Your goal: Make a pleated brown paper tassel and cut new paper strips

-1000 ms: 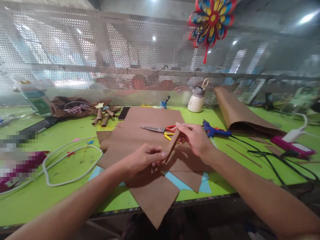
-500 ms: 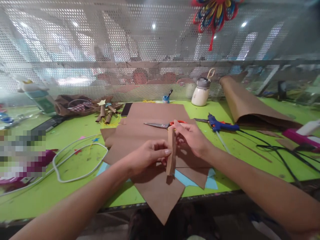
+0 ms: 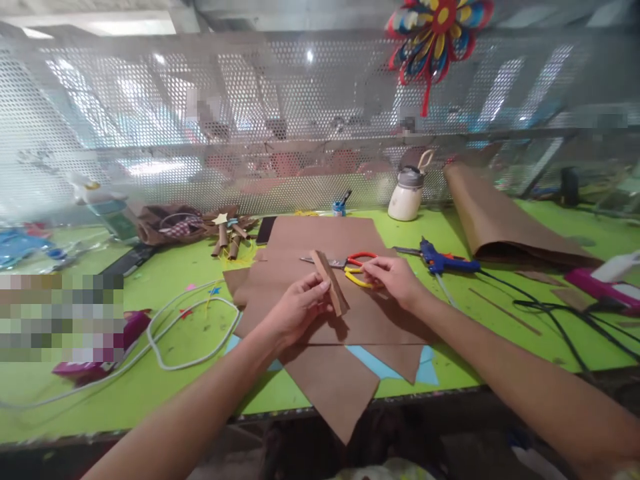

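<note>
My left hand (image 3: 296, 308) is closed around a small rolled brown paper strip (image 3: 329, 282), held just above the brown paper sheets (image 3: 320, 320) on the green table (image 3: 150, 387). My right hand (image 3: 393, 279) reaches to the scissors (image 3: 345, 263) with red and yellow handles; its fingers curl over the yellow handle loop. The scissors lie on the brown paper with blades pointing left.
A blue glue gun (image 3: 443, 261) with black cables (image 3: 550, 313) lies right of the scissors. A brown paper roll (image 3: 500, 220) and a white jar (image 3: 406, 195) stand at the back. White cord (image 3: 195, 333) loops at the left. Small paper tubes (image 3: 229, 240) lie near the mesh wall.
My right hand has let go of the paper strip and moved back to the scissors' handles. My left hand alone keeps the strip, now tilted leftward.
</note>
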The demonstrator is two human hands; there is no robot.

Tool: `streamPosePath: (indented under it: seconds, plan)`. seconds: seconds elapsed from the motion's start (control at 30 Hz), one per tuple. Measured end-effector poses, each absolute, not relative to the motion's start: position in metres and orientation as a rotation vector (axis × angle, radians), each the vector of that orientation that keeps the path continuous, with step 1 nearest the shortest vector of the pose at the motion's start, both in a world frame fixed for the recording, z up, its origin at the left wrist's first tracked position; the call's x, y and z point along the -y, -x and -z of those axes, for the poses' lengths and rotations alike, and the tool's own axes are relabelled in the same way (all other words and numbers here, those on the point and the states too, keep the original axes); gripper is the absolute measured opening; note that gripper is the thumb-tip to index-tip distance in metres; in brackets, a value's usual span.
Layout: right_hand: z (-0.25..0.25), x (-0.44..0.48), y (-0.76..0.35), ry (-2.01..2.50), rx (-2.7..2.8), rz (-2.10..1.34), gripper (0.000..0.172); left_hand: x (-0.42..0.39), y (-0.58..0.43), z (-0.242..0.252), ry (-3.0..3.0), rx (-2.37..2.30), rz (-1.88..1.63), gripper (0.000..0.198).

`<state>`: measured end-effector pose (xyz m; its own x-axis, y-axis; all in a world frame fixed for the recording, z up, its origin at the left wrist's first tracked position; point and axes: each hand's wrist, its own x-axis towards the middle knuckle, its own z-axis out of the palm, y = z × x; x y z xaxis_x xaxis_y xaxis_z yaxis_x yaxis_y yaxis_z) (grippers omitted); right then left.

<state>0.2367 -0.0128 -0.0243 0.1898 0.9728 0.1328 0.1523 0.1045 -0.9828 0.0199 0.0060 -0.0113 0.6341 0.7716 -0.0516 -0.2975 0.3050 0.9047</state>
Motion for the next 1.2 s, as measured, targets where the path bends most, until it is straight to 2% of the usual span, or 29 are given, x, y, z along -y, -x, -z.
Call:
streamPosePath:
  seconds: [0.1,0.2,0.27,0.37,0.53,0.57,0.67,0.73,0.83,1.03,1.2]
  plan:
    - [0.014,0.002,-0.247,1.426,1.438,-0.711,0.03,-0.006,-0.018,0.005,-1.014,-0.526,-0.784,0.021]
    - [0.003,-0.017,-0.257,1.623,1.966,-0.329,0.024,-0.005,-0.016,-0.003,-1.01,-0.491,-0.858,0.022]
    - [0.0,-0.03,-0.26,1.735,2.304,-0.185,0.035,-0.005,-0.015,-0.006,-0.998,-0.488,-0.907,0.021]
    - [0.004,-0.043,-0.258,1.795,2.52,-0.21,0.045,-0.006,-0.014,-0.007,-0.979,-0.486,-0.954,0.02]
    - [0.012,-0.05,-0.246,1.778,2.534,-0.197,0.066,-0.009,-0.009,-0.007,-0.962,-0.465,-1.047,0.019]
    - [0.012,-0.051,-0.245,1.773,2.534,-0.198,0.064,-0.009,-0.008,-0.008,-0.949,-0.476,-1.068,0.019]
    - [0.01,-0.049,-0.242,1.792,2.487,-0.165,0.042,-0.011,-0.004,-0.012,-0.913,-0.523,-1.145,0.023]
    - [0.009,-0.045,-0.242,1.815,2.402,-0.119,0.036,-0.013,-0.001,-0.014,-0.899,-0.542,-1.211,0.025]
    - [0.008,-0.03,-0.244,1.645,2.209,-0.157,0.042,-0.017,0.004,-0.016,-0.887,-0.554,-1.308,0.028]
    - [0.008,0.012,-0.243,1.327,1.879,-0.618,0.06,-0.019,0.006,-0.02,-0.897,-0.543,-1.38,0.033]
    - [0.0,0.031,-0.232,1.408,1.865,-0.562,0.041,-0.016,0.005,-0.023,-0.92,-0.578,-1.362,0.033]
